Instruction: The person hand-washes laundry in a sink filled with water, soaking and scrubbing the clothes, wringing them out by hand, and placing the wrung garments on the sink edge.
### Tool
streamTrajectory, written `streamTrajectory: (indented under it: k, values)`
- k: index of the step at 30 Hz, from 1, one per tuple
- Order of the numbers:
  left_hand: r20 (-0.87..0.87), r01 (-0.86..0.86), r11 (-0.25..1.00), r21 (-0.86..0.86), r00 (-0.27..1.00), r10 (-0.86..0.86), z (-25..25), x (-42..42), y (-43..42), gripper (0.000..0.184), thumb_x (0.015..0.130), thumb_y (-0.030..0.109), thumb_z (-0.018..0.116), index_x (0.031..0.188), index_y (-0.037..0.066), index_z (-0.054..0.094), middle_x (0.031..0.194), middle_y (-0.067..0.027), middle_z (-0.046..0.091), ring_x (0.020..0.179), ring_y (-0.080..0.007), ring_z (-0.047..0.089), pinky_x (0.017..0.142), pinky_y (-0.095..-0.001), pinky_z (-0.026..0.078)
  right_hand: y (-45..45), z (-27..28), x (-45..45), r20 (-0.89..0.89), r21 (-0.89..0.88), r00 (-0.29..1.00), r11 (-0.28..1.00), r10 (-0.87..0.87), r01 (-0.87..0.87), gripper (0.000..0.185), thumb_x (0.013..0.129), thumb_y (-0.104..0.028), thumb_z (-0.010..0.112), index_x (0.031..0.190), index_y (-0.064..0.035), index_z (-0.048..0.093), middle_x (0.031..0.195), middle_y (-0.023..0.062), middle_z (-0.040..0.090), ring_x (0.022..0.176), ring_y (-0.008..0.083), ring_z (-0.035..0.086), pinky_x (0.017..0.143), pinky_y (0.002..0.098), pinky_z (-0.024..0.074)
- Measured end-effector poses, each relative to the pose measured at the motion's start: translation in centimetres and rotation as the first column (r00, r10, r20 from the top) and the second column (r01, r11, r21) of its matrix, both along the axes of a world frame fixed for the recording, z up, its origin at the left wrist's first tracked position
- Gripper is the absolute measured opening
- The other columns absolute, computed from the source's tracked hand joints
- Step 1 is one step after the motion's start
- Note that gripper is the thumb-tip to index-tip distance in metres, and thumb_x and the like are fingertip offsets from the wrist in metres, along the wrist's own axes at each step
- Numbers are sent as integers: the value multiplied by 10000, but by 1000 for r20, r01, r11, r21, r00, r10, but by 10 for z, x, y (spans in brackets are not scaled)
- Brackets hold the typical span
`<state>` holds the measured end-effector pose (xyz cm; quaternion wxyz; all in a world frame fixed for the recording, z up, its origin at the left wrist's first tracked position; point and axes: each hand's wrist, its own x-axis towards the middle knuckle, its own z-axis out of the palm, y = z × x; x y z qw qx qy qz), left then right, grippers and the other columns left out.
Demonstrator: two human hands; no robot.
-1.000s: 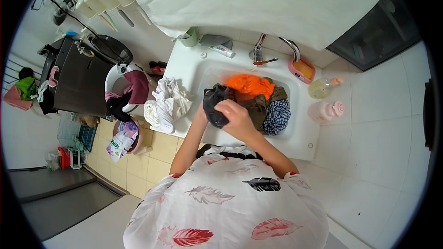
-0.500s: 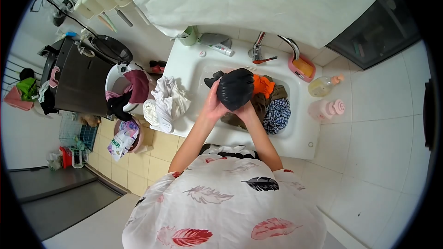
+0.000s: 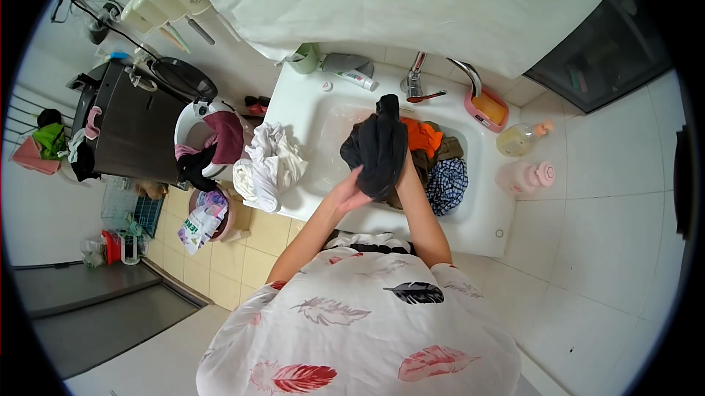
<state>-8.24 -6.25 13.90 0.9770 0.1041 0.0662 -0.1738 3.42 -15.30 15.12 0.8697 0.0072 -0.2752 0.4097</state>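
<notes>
A dark, wet-looking black garment (image 3: 378, 146) is bunched up above the sink, with one end sticking up towards the tap. My left hand (image 3: 351, 192) presses its fingers against the lower left of this cloth. On the other side, my right hand (image 3: 403, 173) grips it, its fingers mostly hidden by the folds. Beneath lie an orange cloth (image 3: 424, 137), olive-brown clothing (image 3: 449, 149) and a blue-and-white checked cloth (image 3: 446, 185) in the white sink (image 3: 481, 201). Some water shows in the basin's left part.
White clothes (image 3: 270, 165) lie on the left ledge. Behind the basin are the tap (image 3: 416, 84), a toothpaste tube (image 3: 358, 79) and a pink soap dish (image 3: 487, 111). Two bottles, one a yellowish pump bottle (image 3: 518, 139), stand right. A clothes-filled white tub (image 3: 192, 135) is left.
The black garment, a tight round ball before, is now looser and longer, with an end pointing up. My left hand has slid lower, and my right hand has moved up along its right side.
</notes>
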Motion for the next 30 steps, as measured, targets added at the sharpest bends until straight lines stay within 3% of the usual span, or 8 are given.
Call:
streamTrajectory:
  k: [3,5,10,15,20,22,26,30]
  values:
    - [-35,147,933,328,989,-143,7,-4,12,544,775,273,591,1210,9,398,1212,-116,448,1086,-211,456,949,-346,358,-7,-20,6,-185,-541,958,837,-218,86,264,889,-232,399,1067,-63,496,951,46,560,845,138,550,759,256,464]
    - [-87,231,849,475,972,-216,22,-1,21,545,761,242,614,1209,14,402,1197,-107,462,1067,-196,469,934,-332,368,-5,19,-2,150,-803,897,478,-416,356,169,836,-177,479,933,-61,554,808,19,565,703,109,542,628,212,455]
    - [-110,223,200,954,882,-458,44,18,26,554,707,197,619,1194,14,426,1125,-84,510,985,-162,486,862,-273,386,-3,-14,5,430,-775,833,332,-348,538,174,787,-89,477,920,-12,559,862,43,581,736,113,545,667,230,446]
    - [-100,136,95,986,944,-315,21,22,25,558,669,219,655,1151,15,459,1089,-91,530,978,-169,496,860,-280,391,8,-35,5,895,-437,432,-21,-112,899,253,725,-16,443,949,-7,561,878,112,597,798,208,561,731,264,430]
    - [116,-127,-39,991,972,-204,-63,20,33,509,678,230,638,1115,19,485,1059,-89,548,952,-179,515,852,-301,394,19,-54,6,844,-391,433,-190,316,900,212,795,-144,412,903,-25,550,892,209,557,848,369,529,740,405,419]
    - [102,-198,-365,910,959,-264,-72,23,30,455,696,236,611,1080,15,505,1046,-80,561,936,-202,531,824,-308,408,23,-57,3,822,-425,473,-210,317,880,201,791,-136,435,919,-27,546,889,212,560,843,357,536,743,381,418]
    - [87,-185,-368,911,960,-268,-56,20,29,405,724,252,590,1056,28,527,1055,-75,564,937,-205,540,798,-311,420,25,-61,4,763,-409,490,-272,421,871,216,781,-140,504,961,-29,547,886,190,578,823,312,562,728,353,436]
    - [-248,264,522,811,963,-103,-35,14,43,392,759,279,576,1082,65,520,1075,-73,556,962,-191,540,827,-311,427,3,-55,22,95,-978,993,192,63,82,229,778,-134,535,979,-24,545,937,72,575,866,187,552,754,331,448]
